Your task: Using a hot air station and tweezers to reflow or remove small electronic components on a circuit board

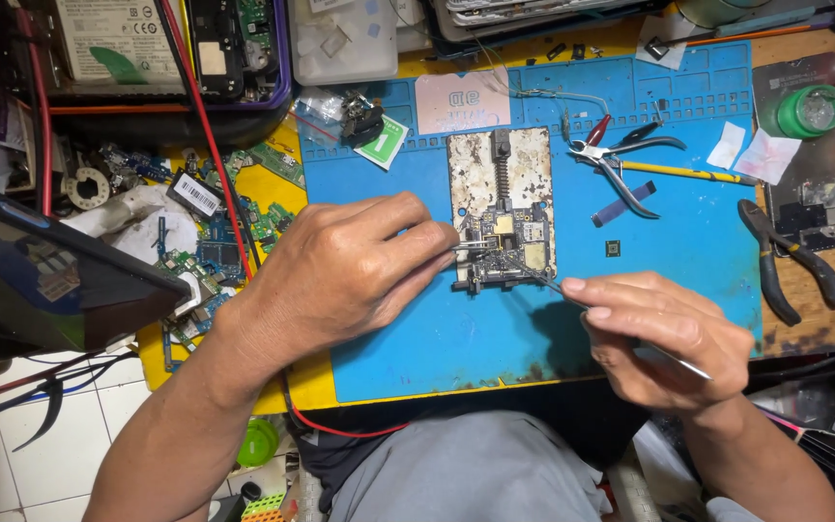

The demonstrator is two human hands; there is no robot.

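A small circuit board [506, 253] is clamped in a stained metal holder [501, 172] on a blue work mat [437, 338]. My left hand [350, 266] pinches tweezers [471, 246] whose tips rest on the board's left side. My right hand [664, 333] grips a thin metal probe [545, 282]; its tip touches the board's lower middle. A tiny black chip [613, 248] lies loose on the mat to the right of the board.
Cutters with red and black handles [620, 159] and a yellow pencil-like tool [688, 174] lie at the mat's upper right. Black pliers [790, 261] sit at its right edge. Loose circuit boards [215, 242] pile up at the left, beside a dark tablet [31, 275]. A green-lidded jar [814, 109] stands far right.
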